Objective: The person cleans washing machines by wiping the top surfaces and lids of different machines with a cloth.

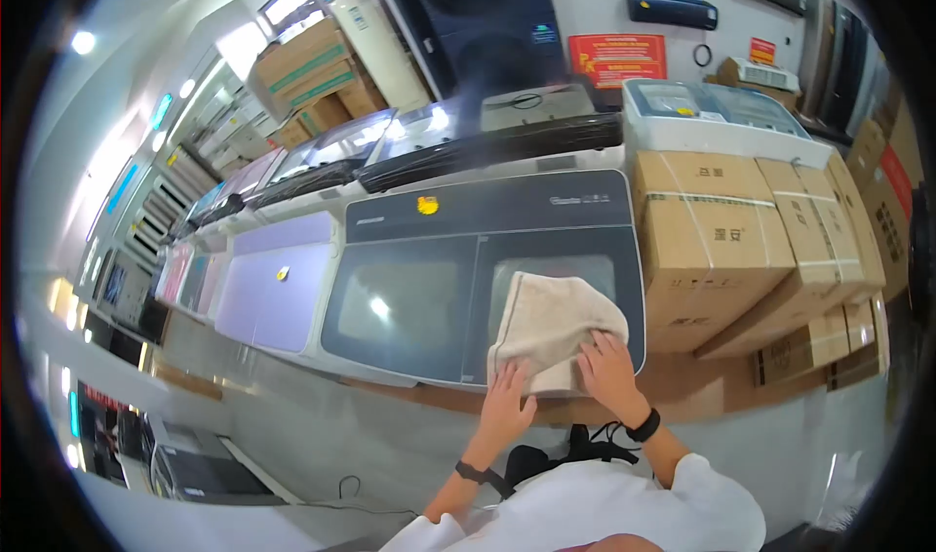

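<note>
A beige cloth [551,323] is spread, partly folded, over the right half of the dark glass top of a twin-tub washing machine [400,303]. One edge of the cloth hangs near the machine's front. My left hand [505,401] rests on the cloth's lower left corner with its fingers stretched out. On the lower right part of the cloth lies my right hand [609,369], fingers spread and slightly bent. Both palms face down, so what is beneath the fingertips is hidden.
Stacked cardboard boxes [717,240] stand close on the right, with a white twin-tub machine [707,113] above them. A purple-topped washer [273,284] adjoins on the left. Behind runs a row of plastic-wrapped machines [497,142]. A dark appliance [210,474] sits at lower left.
</note>
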`<state>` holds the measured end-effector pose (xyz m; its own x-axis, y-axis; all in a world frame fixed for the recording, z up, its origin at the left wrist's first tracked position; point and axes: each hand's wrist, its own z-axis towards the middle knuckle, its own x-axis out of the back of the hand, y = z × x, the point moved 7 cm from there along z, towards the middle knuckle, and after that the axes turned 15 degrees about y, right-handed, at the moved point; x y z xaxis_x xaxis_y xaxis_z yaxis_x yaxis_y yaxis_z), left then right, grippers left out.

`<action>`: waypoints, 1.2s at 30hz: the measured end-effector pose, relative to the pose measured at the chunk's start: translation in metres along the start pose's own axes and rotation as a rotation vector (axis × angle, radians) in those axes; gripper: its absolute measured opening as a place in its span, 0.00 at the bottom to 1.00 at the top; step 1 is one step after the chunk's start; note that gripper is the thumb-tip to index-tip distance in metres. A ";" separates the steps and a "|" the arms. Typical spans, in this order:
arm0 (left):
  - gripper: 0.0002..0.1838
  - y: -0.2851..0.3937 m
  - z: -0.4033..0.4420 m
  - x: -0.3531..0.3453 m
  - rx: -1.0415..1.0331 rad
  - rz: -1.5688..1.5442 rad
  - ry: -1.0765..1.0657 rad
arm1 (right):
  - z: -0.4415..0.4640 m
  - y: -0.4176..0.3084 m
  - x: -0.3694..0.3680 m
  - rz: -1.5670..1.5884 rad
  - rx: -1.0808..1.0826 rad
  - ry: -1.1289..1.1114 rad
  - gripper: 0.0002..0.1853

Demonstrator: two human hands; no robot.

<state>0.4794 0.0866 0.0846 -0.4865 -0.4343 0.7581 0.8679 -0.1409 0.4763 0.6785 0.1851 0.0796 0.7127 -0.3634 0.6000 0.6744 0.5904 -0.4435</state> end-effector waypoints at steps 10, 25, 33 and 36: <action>0.31 -0.039 0.084 -0.052 -0.034 0.223 0.118 | 0.034 -0.027 -0.056 -0.121 0.203 -0.075 0.17; 0.16 -0.083 0.084 0.021 -0.016 0.050 -0.092 | 0.009 -0.043 -0.082 0.010 -0.051 -0.034 0.12; 0.29 -0.134 0.029 0.010 -0.065 0.253 0.141 | -0.013 -0.110 -0.086 0.030 -0.123 -0.310 0.12; 0.30 -0.135 0.023 0.021 -0.006 0.307 -0.006 | -0.018 -0.071 -0.066 0.099 -0.208 -0.162 0.14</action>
<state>0.3498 0.1172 0.0467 -0.2016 -0.4524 0.8687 0.9751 -0.0090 0.2216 0.5873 0.1544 0.0595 0.7487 -0.1815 0.6376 0.6397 0.4504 -0.6229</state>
